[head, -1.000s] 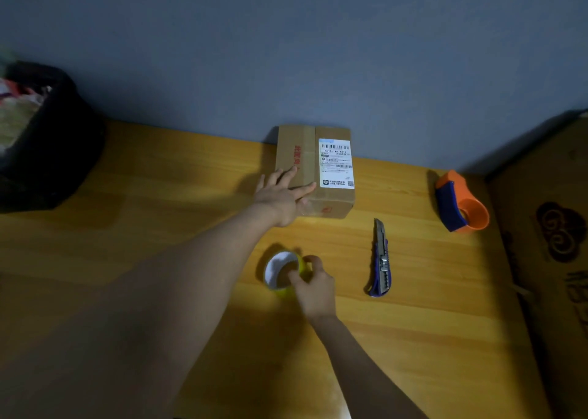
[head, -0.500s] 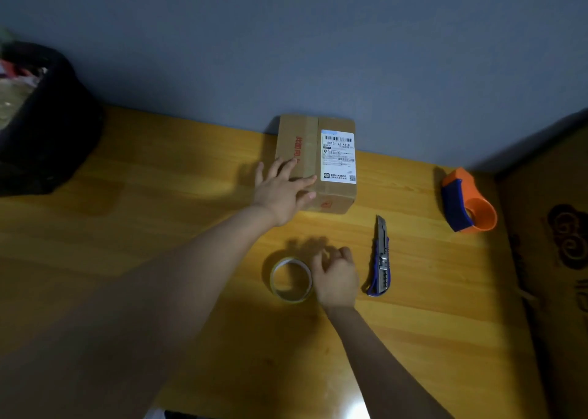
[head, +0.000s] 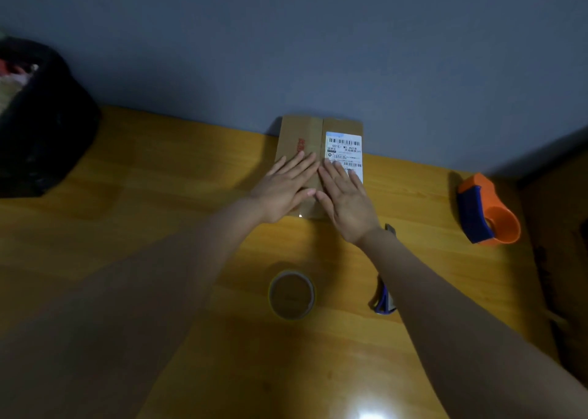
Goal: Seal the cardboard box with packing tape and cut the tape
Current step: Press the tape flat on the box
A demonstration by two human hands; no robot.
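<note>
A small cardboard box (head: 305, 134) with a white shipping label lies on the wooden table against the grey wall. My left hand (head: 284, 188) rests flat on the box's left flap, fingers spread. My right hand (head: 345, 196) rests flat on the right flap, partly over the label. Neither hand holds anything. A roll of clear packing tape (head: 291, 295) lies flat on the table nearer to me, apart from both hands. A blue utility knife (head: 383, 301) lies to the right of the roll, partly hidden under my right forearm.
An orange and blue tape dispenser (head: 488, 212) stands at the right end of the wooden table (head: 159, 215). A black bag (head: 41, 123) with things in it sits at the far left. Dark wooden furniture (head: 563, 227) borders the table on the right.
My right hand let go of the tape roll, which now lies flat, and moved up onto the box. My left hand stayed on the box.
</note>
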